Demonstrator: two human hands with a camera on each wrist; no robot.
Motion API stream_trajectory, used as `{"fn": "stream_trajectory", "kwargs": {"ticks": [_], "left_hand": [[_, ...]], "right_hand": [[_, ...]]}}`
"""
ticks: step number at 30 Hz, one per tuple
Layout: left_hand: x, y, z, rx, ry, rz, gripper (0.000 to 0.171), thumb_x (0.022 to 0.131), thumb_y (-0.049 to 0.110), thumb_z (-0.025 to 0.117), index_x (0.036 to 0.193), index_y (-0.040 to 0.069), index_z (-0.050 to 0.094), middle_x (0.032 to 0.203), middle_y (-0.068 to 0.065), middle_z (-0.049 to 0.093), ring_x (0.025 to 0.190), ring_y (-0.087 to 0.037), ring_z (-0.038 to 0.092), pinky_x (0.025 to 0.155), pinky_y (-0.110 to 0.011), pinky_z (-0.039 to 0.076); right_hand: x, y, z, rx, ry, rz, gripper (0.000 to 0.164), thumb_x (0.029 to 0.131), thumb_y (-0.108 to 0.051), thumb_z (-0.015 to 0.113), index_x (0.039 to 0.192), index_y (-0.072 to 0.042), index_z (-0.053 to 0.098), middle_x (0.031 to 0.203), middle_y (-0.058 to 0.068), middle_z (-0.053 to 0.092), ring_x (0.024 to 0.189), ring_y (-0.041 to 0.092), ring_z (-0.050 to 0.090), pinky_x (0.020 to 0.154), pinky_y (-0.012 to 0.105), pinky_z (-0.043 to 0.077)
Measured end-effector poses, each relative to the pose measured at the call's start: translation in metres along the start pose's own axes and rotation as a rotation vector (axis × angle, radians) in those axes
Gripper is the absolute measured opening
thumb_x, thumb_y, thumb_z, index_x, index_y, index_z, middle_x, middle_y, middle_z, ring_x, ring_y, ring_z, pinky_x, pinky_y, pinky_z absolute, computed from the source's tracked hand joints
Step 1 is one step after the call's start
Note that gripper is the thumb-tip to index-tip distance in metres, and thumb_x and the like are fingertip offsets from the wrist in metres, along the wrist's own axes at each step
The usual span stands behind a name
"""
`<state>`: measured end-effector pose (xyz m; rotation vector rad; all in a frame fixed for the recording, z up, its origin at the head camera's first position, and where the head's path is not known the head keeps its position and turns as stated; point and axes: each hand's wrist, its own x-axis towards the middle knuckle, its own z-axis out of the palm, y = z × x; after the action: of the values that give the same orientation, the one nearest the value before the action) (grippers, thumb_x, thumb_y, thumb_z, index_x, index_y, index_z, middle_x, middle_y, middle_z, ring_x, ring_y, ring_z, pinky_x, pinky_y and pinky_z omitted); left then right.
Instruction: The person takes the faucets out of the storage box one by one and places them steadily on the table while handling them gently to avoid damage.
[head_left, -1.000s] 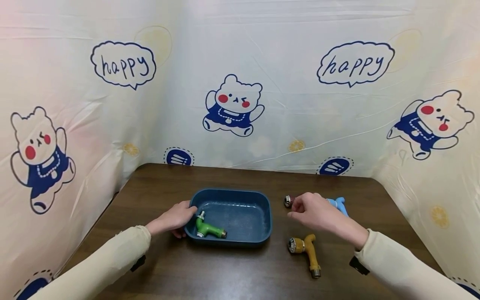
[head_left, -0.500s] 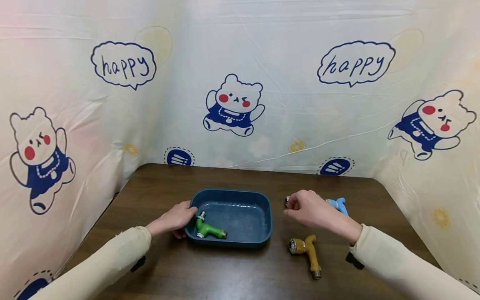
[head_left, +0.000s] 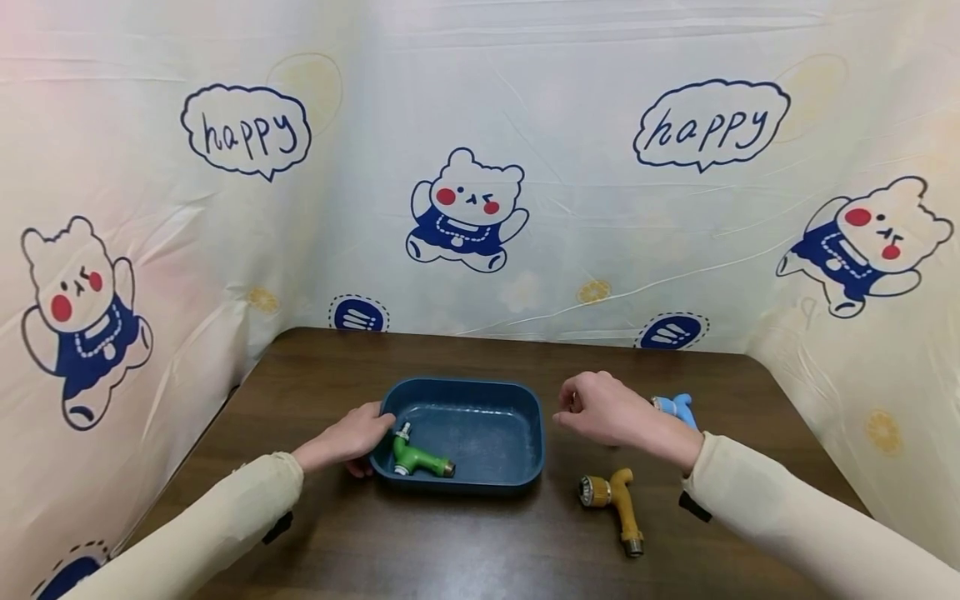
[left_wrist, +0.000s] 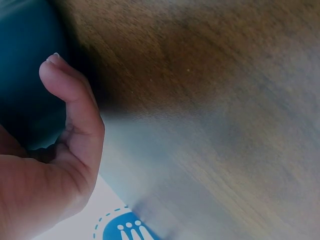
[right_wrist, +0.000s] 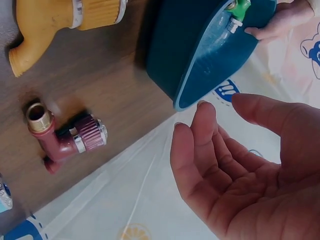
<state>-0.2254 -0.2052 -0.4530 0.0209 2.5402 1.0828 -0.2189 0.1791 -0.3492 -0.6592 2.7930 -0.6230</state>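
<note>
My left hand (head_left: 360, 436) grips the left end of a dark blue plastic basin (head_left: 495, 481), its thumb over the rim. A green tap (head_left: 420, 458) lies inside, at the basin's left. Just beyond the basin's right side hovers my right hand (head_left: 606, 410), its fingers loosely curled and nothing between them in the right wrist view. That view also shows a maroon tap (right_wrist: 60, 142) lying on the table; in the head view the right hand hides it. Nearer the front lies a yellow tap (head_left: 617, 504). A light blue tap (head_left: 678, 408) is partly covered by the right wrist.
Everything rests on a dark brown wooden table (head_left: 450, 554). Printed white sheeting (head_left: 585, 208) with bears and "happy" bubbles hangs around its back and sides.
My right hand has shifted left towards the basin and slightly up in the head view, covering the maroon tap's chrome end. The left hand, basin and green tap have stayed put.
</note>
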Motion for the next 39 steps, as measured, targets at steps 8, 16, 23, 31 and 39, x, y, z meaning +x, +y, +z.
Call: {"fn": "stream_trajectory", "kwargs": {"ticks": [8, 16, 23, 31, 39], "left_hand": [[0.0, 0.001, -0.001, -0.001, -0.006, 0.0, 0.037, 0.107, 0.021, 0.038, 0.132, -0.002, 0.053, 0.071, -0.017, 0.064, 0.049, -0.025, 0.065, 0.043, -0.037, 0.058], [0.0, 0.001, -0.001, 0.011, -0.01, -0.008, 0.035, 0.107, 0.021, 0.038, 0.129, -0.002, 0.053, 0.072, -0.016, 0.064, 0.05, -0.025, 0.066, 0.043, -0.037, 0.058], [0.001, 0.002, -0.001, 0.005, -0.011, -0.007, 0.036, 0.108, 0.021, 0.038, 0.13, -0.003, 0.053, 0.072, -0.016, 0.064, 0.05, -0.025, 0.066, 0.043, -0.037, 0.058], [0.0, 0.003, -0.001, 0.014, -0.022, -0.025, 0.04, 0.108, 0.022, 0.038, 0.138, -0.004, 0.05, 0.073, -0.016, 0.064, 0.051, -0.024, 0.067, 0.045, -0.037, 0.059], [-0.001, 0.004, -0.002, 0.011, -0.026, -0.027, 0.04, 0.108, 0.021, 0.038, 0.137, -0.004, 0.049, 0.073, -0.017, 0.064, 0.051, -0.025, 0.066, 0.044, -0.037, 0.059]], "right_hand": [[0.007, -0.006, -0.001, -0.019, -0.009, -0.033, 0.012, 0.095, -0.018, 0.077, 0.099, -0.006, 0.075, 0.08, -0.004, 0.068, 0.068, 0.011, 0.061, 0.066, 0.032, 0.057], [0.016, -0.01, 0.001, -0.014, -0.03, -0.053, 0.008, 0.096, -0.016, 0.076, 0.095, -0.008, 0.075, 0.078, -0.005, 0.067, 0.066, 0.011, 0.061, 0.064, 0.031, 0.056], [0.025, -0.02, 0.0, -0.017, -0.047, -0.065, 0.01, 0.097, -0.018, 0.077, 0.099, -0.008, 0.076, 0.081, -0.004, 0.069, 0.069, 0.012, 0.062, 0.064, 0.03, 0.057], [0.034, -0.028, 0.005, -0.04, -0.065, -0.09, 0.012, 0.096, -0.02, 0.078, 0.097, -0.008, 0.076, 0.078, -0.003, 0.066, 0.065, 0.013, 0.06, 0.06, 0.027, 0.055], [0.043, -0.034, 0.01, -0.045, -0.072, -0.123, 0.011, 0.096, -0.018, 0.078, 0.094, -0.007, 0.075, 0.074, -0.004, 0.065, 0.063, 0.012, 0.06, 0.059, 0.026, 0.055]]}}
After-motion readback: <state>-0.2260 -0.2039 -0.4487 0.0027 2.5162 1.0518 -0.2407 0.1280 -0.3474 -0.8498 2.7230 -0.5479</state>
